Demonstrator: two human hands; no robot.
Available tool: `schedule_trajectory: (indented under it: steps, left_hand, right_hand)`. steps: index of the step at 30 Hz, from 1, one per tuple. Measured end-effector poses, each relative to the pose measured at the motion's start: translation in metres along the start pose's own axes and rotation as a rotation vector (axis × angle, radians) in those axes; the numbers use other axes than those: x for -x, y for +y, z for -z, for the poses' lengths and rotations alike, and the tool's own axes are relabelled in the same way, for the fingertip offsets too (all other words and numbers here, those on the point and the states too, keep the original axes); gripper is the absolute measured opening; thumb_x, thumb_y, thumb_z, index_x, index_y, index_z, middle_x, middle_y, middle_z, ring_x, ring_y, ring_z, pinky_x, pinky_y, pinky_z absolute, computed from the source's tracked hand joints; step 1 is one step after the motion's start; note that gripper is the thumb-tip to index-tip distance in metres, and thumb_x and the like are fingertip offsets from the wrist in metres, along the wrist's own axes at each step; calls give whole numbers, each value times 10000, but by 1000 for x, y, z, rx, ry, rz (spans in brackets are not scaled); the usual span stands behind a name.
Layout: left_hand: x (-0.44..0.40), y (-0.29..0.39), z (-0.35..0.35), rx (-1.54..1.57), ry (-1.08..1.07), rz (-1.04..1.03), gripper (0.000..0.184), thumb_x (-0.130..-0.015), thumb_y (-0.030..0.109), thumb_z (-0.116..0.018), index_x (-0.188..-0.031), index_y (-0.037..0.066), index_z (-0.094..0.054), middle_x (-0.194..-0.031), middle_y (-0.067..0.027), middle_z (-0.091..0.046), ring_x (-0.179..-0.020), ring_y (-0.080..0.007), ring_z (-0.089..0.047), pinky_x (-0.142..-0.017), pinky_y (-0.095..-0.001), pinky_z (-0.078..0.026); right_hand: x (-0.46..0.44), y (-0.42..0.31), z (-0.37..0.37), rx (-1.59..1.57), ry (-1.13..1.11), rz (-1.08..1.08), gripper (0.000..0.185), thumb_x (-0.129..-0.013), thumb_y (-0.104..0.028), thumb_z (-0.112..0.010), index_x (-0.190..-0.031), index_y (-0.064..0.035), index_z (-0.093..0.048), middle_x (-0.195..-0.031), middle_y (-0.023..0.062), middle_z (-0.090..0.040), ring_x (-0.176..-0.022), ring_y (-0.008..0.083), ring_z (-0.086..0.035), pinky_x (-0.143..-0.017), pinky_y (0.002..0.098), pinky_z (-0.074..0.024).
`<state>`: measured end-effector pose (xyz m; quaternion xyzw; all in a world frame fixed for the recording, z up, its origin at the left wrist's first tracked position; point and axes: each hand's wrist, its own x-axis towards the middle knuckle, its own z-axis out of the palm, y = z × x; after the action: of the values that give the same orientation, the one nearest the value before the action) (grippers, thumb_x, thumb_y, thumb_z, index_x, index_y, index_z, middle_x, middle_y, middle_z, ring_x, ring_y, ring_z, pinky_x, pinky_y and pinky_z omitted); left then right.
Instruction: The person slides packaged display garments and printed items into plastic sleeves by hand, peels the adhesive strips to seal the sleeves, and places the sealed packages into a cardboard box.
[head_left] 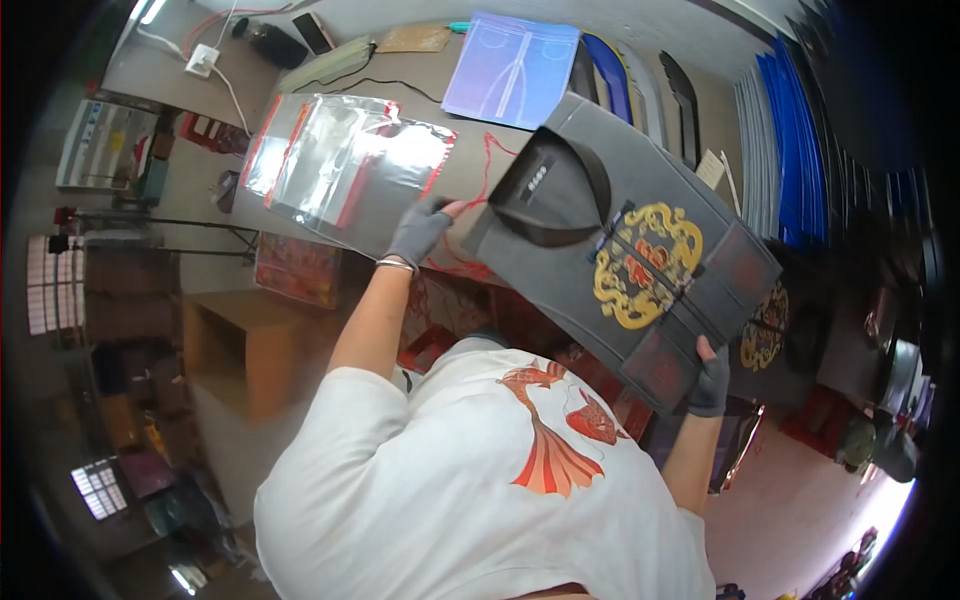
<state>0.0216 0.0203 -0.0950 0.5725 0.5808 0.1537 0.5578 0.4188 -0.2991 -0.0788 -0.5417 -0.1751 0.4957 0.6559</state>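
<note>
A dark grey bag (560, 265) with a black loop handle (555, 237) and a gold-and-red emblem (648, 266) is held up at a tilt in front of me. My right hand (710, 380), in a grey fingerless glove, grips its lower right edge with the thumb on the front face. My left hand (420, 232), gloved the same way, is closed beside the bag's left edge, its fingertips pinching a red string (487, 165). The string trails over the table, and part of it passes close to the bag.
Clear plastic sleeves with red edging (350, 170) lie on the table at left. Behind the bag is a purple-blue printed pouch (512, 70). Blue and grey sheets (790, 150) stand stacked at right. A phone (313, 33) and a white power socket (202, 61) are at the back left.
</note>
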Motion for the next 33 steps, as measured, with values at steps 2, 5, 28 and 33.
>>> schedule_trajectory:
  steps: [2,5,28,33]
  left_hand:
    - [13,-26,21,-248,193,-89,444,-749,315,-732,-1055,25,-591,-1034,-115,-605,-883,-232,-598,-780,-344,-485]
    - [50,-44,23,-565,460,16,419,-661,326,-790,-903,41,-602,-980,-143,-587,-867,-280,-590,-784,-365,-477]
    - [69,-54,51,-257,337,33,417,-692,216,-714,-1004,15,-523,-922,-203,-626,-899,-365,-609,-800,-416,-469]
    - [95,-28,39,-707,483,-173,416,-724,254,-686,-1027,41,-495,-912,-183,-627,-867,-353,-620,-790,-445,-487]
  right_hand:
    - [2,-10,-21,-51,-16,12,470,-897,-59,-505,-1350,-14,-388,-1315,108,-490,-1175,249,-503,-988,375,-407]
    - [1,-24,-40,-108,-35,-25,454,-912,-77,-492,-1348,-23,-379,-1308,131,-495,-1158,276,-526,-955,408,-454]
    - [13,-20,-127,155,-1,18,436,-884,-48,-517,-1309,-29,-423,-1237,101,-535,-1087,227,-553,-929,345,-459]
    - [-2,-27,-108,146,-106,-23,404,-895,-72,-500,-1291,-16,-435,-1214,118,-546,-1071,238,-566,-910,350,-475]
